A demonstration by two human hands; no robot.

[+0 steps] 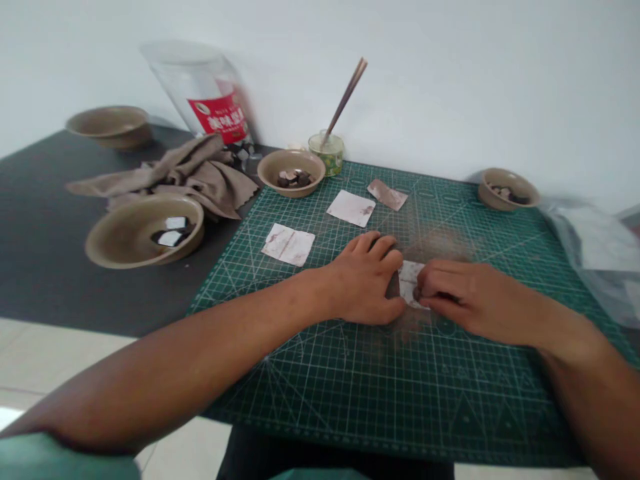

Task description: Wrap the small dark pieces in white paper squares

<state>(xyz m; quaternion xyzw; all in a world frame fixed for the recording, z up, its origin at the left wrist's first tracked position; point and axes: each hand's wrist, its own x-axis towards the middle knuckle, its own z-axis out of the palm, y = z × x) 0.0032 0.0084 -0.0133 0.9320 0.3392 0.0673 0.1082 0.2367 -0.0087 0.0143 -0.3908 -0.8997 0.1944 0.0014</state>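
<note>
My left hand rests on the green cutting mat, fingers apart and curved, its fingertips at the left edge of a small white paper square with brown smudges. On the right part of that square, my right hand is closed in a pinch. Whatever sits between its fingertips is mostly hidden; only a dark bit shows. Brown dust marks the mat around both hands. Beyond my left hand lie a creased, smudged square, a cleaner white square and a browned piece.
Small bowls with brown chunks stand at the back and right. A cup holds chopsticks. Leftward are a brown cloth, a bowl with dark pieces, another bowl, a clear jar. A plastic bag lies right.
</note>
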